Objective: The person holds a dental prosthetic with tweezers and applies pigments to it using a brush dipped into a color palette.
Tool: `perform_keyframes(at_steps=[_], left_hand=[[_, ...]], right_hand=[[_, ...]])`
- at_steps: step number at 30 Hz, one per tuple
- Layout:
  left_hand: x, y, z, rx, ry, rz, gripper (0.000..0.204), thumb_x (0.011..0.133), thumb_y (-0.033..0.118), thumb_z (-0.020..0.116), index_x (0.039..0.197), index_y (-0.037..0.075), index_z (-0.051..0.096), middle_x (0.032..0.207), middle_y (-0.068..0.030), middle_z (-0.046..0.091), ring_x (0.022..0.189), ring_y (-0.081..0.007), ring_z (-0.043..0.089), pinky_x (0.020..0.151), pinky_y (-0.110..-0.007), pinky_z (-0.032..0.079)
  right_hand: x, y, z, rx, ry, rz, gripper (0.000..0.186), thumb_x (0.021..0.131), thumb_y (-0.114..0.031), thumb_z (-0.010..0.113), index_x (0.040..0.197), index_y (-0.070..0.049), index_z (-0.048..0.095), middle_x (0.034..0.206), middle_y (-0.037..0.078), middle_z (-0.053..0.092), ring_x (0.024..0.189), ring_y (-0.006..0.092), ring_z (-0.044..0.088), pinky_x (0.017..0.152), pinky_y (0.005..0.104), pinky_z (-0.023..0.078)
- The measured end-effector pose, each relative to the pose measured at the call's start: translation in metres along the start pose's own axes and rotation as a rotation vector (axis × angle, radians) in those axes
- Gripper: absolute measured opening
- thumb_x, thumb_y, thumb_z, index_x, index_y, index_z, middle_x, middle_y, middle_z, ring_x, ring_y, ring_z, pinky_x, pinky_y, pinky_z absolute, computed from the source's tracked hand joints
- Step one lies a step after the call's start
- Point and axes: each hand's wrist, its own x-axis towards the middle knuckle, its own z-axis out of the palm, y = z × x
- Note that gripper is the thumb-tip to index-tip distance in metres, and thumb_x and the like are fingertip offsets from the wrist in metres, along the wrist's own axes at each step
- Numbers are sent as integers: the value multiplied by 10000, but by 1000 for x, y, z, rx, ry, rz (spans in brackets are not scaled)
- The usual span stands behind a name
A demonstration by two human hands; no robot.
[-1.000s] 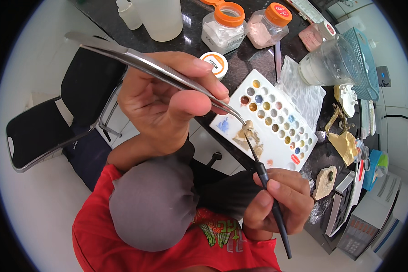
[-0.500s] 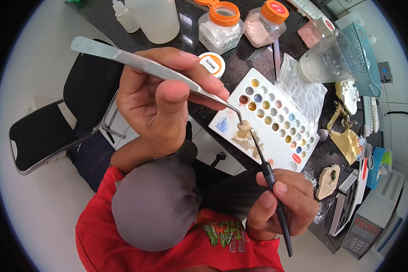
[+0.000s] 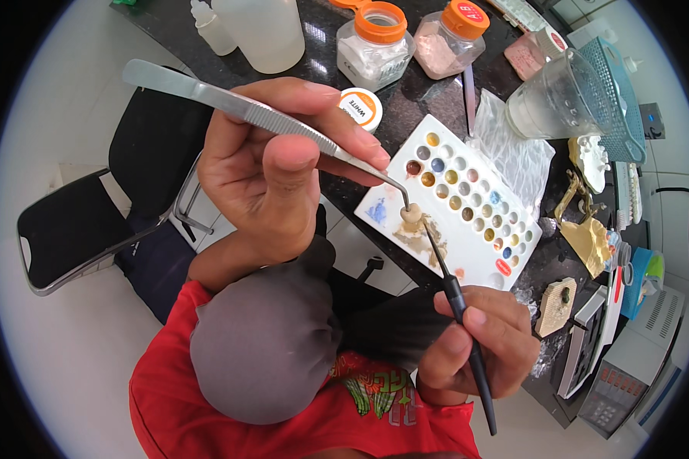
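My left hand [image 3: 260, 172] is closed around long metal tweezers [image 3: 222, 103], whose bent tip slants down to the right. At that tip sits a small, cream-coloured tooth crown [image 3: 411, 214], just over the white palette [image 3: 478, 269]. In my right hand [image 3: 486, 344] is a thin paintbrush [image 3: 453, 293] with a black handle, gripped like a pen. Its fine dark tip reaches the crown's lower right side or just beside it; whether they touch, I cannot tell. Beneath the crown, a brown-beige smear [image 3: 425, 245] covers part of the palette. Several round wells of coloured pastes line its far side.
Behind the palette stand an uncapped jar of white powder [image 3: 371, 61], a pink powder jar [image 3: 440, 50] and a white-lidded pot [image 3: 361, 109]. A clear cup [image 3: 547, 103] stands by crumpled plastic film [image 3: 505, 141]. At right lie dental models [image 3: 589, 164]; a black chair [image 3: 84, 222] is at left.
The whole view has shifted very slightly. Both hands keep their holds, with the crown and brush tip in nearly the same places.
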Motion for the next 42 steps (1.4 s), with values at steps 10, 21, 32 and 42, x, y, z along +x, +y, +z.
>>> perform_keyframes(at_steps=[10,21,32,42], left_hand=[[0,2,2,34,-10,-8,492,906,375,473,1155,-46,420,764,-96,577,619,-181,583,522,-286,523],[-1,2,1,25,3,6,487,899,368,493,1160,-36,422,791,-110,586,654,-199,600,523,-291,532],[2,-2,-4,-130,103,-49,365,878,280,570,1059,-16,456,777,-170,615,667,-250,651,541,-329,584],[5,-2,-5,-164,130,-30,343,883,275,565,1038,-8,450,767,-168,608,656,-236,646,525,-321,583]], right_hand=[[-1,3,-7,-1,-19,-15,254,750,-38,624,981,-4,523,727,110,584,608,180,584,518,236,451],[-3,-5,-4,-284,85,-26,242,866,-93,557,1102,-87,501,811,106,528,615,139,574,529,208,460],[2,-13,-14,-43,228,291,334,893,-354,521,1017,-45,498,750,113,496,455,119,513,414,193,437],[20,-8,-32,-202,222,197,311,885,-329,501,968,-29,486,705,95,497,532,139,503,437,205,421]])
